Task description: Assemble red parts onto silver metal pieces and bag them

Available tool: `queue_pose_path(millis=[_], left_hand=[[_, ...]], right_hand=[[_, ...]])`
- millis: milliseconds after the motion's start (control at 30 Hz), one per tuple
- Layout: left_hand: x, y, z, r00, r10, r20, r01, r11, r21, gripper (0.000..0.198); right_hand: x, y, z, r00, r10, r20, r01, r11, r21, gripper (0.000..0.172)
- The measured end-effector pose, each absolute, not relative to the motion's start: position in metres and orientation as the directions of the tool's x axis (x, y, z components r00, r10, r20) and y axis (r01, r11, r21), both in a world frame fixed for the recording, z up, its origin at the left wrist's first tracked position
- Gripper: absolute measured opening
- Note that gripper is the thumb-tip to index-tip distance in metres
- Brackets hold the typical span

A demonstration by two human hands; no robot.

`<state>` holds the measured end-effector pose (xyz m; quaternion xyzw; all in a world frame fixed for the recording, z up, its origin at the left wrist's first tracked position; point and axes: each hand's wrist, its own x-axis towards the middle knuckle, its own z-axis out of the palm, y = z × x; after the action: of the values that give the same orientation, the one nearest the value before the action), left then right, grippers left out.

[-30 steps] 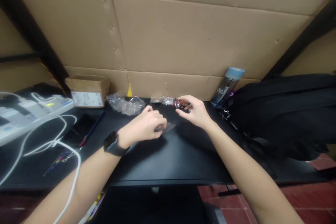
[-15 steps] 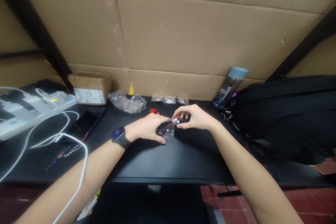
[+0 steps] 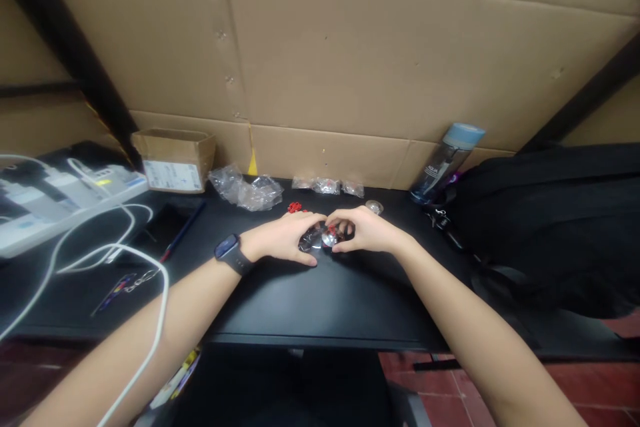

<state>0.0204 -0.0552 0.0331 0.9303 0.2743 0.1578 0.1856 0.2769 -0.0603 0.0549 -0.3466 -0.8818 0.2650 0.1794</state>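
My left hand (image 3: 283,240) and my right hand (image 3: 363,230) meet at the middle of the black desk (image 3: 310,300). Between their fingers is a small clear plastic bag (image 3: 313,240), held by the left hand, and a small shiny part with red on it (image 3: 330,235), pinched by the right hand at the bag's mouth. A black watch (image 3: 229,253) is on my left wrist. A small red piece (image 3: 295,207) lies just behind my left hand.
Crumpled clear bags (image 3: 245,190) and small filled bags (image 3: 327,185) lie along the cardboard back wall. A small round disc (image 3: 374,206), a blue-capped bottle (image 3: 443,163), a black backpack (image 3: 550,213), a cardboard box (image 3: 173,160), white cables (image 3: 100,260) and a pen (image 3: 183,232) surround the hands.
My right hand brought the small part from the back of the desk to my left hand. The left hand lifted the clear bag, and both hands now meet over it.
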Motion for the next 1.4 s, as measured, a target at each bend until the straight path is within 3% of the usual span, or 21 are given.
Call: queue_pose_path(millis=[333, 500, 833, 1400], left_hand=[[0.02, -0.053, 0.029, 0.788, 0.587, 0.184, 0.459, -0.761, 0.459, 0.093], [0.019, -0.052, 0.027, 0.796, 0.572, 0.199, 0.43, -0.765, 0.479, 0.092], [0.019, -0.05, 0.028, 0.796, 0.568, 0.21, 0.408, -0.76, 0.506, 0.088], [0.019, -0.046, 0.026, 0.801, 0.55, 0.237, 0.36, -0.758, 0.544, 0.081]], right_hand=[[0.28, -0.054, 0.05, -0.731, 0.677, 0.085, 0.552, 0.66, -0.509, 0.039], [0.279, -0.053, 0.052, -0.778, 0.616, 0.123, 0.495, 0.722, -0.483, 0.038], [0.272, -0.06, 0.053, -0.754, 0.631, 0.182, 0.53, 0.749, -0.397, 0.027], [0.258, -0.059, 0.034, -0.672, 0.68, 0.294, 0.458, 0.694, -0.556, 0.027]])
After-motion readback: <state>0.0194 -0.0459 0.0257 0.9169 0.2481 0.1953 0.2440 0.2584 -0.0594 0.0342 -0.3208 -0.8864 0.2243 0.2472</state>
